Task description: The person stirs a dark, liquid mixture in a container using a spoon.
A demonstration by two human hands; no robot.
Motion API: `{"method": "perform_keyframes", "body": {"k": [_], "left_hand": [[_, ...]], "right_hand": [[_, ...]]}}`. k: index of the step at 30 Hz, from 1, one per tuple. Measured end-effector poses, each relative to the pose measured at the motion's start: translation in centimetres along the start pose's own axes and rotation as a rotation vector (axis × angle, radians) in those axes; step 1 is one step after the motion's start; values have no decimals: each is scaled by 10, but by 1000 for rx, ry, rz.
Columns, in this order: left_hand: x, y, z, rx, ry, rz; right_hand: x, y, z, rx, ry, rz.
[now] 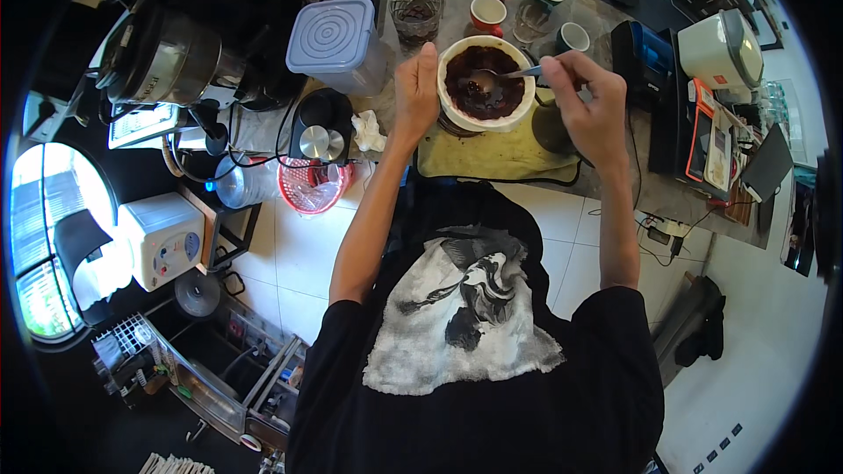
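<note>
A white coffee dripper [487,124] holds wet, dark coffee grounds [471,69] and stands over a glass vessel, largely hidden beneath it. My left hand [419,89] is at its left rim, the thumb upright; whether it grips a handle there cannot be told. Between the thumb and fingers of my right hand [589,102] is the handle of a metal spoon [486,81], its bowl down in the grounds. A yellow cloth [487,158] lies under and in front of the vessel. Beside my right hand, a dark round vessel [552,128] rests on that cloth, partly covered by the hand.
Red cups [488,13], green cups [573,37] and a glass [532,20] stand beyond the dripper. A patterned glass [415,13] and a lidded plastic container [336,46] are at left, near a crumpled tissue [369,131]. Cables hang over the counter's left edge, above a red basket [315,184].
</note>
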State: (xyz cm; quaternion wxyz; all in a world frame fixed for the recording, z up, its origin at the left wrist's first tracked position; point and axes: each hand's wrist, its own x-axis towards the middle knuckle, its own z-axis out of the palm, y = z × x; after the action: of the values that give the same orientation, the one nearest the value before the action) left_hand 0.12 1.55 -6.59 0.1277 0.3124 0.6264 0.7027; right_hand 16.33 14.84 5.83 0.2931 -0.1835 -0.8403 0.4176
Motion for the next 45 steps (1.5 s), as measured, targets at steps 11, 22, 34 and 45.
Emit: {"method": "perform_keyframes", "body": {"k": [11,22,34,45], "left_hand": [[-4,19,7,6,-44,-68],[-4,10,4,11,-58,-26],[-6,12,7,29,-130,-17],[-9,10,45,67,-205,-59]], "right_hand": [[-5,2,8,-351,-75,-180],[-1,-16,3,-434,34,-65],[-37,17,19,204,219,404],[-48,22,-11,179,248,352]]}}
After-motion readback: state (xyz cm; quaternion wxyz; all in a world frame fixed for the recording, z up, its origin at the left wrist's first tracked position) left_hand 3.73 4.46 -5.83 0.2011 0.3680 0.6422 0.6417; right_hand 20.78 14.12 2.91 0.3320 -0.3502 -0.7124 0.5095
